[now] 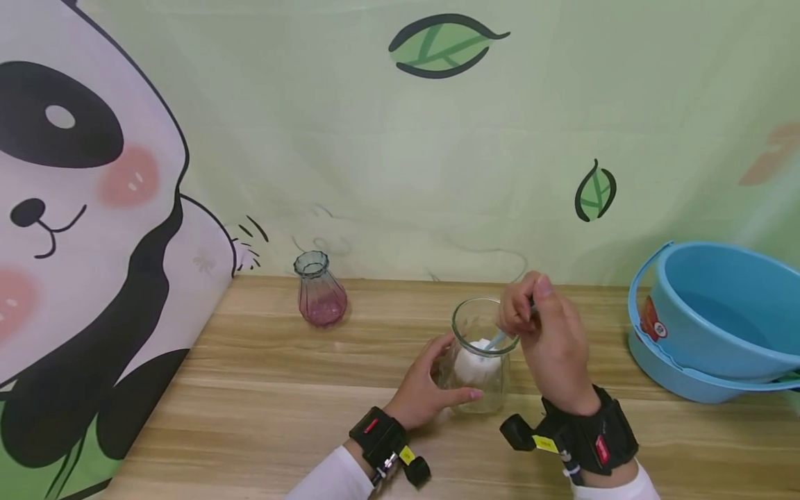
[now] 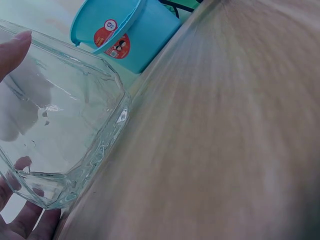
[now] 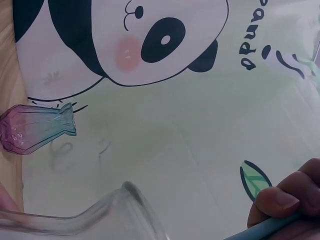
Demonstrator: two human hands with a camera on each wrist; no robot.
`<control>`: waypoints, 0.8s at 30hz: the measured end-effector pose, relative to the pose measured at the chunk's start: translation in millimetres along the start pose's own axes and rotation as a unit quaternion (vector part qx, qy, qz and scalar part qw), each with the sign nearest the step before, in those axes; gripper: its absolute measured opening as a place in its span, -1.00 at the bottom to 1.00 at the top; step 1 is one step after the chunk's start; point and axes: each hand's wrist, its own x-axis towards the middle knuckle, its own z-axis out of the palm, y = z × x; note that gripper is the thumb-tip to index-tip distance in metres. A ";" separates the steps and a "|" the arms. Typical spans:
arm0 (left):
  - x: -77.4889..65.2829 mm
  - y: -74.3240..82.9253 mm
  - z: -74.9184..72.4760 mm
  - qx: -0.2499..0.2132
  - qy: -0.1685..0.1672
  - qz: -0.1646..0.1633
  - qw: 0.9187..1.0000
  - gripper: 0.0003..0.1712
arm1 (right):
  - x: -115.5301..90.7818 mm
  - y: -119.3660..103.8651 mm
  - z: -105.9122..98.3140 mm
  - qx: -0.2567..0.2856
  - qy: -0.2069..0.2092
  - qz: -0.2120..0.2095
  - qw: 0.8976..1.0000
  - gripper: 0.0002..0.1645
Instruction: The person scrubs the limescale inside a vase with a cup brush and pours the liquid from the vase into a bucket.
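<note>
A clear glass jar with a wide round mouth stands tilted on the table in the head view. My left hand grips it low on its side, thumb in front and fingers behind. Above the rim, my right hand holds the light-blue handle of a cup brush. The brush's white, sponge-like head is down inside the jar. Through the glass, that white head looks blurred in the left wrist view. A few drops show on the jar wall.
A small fluted vase, pink below and bluish above, stands at the back left. Light-blue buckets sit at the right end of the wooden table. Behind the table hangs a cloth printed with a panda and leaves.
</note>
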 end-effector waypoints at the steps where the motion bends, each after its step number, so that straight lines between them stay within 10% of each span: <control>1: 0.1 -1.2 0.1 -0.001 0.001 0.000 1.000 -0.04 | -0.2 1.4 0.3 -0.006 0.001 0.007 1.000 -0.53; 24: 9.0 -36.9 5.6 0.019 0.005 0.004 1.000 -0.02 | -6.7 23.4 3.1 -0.135 -0.025 0.116 0.984 -0.51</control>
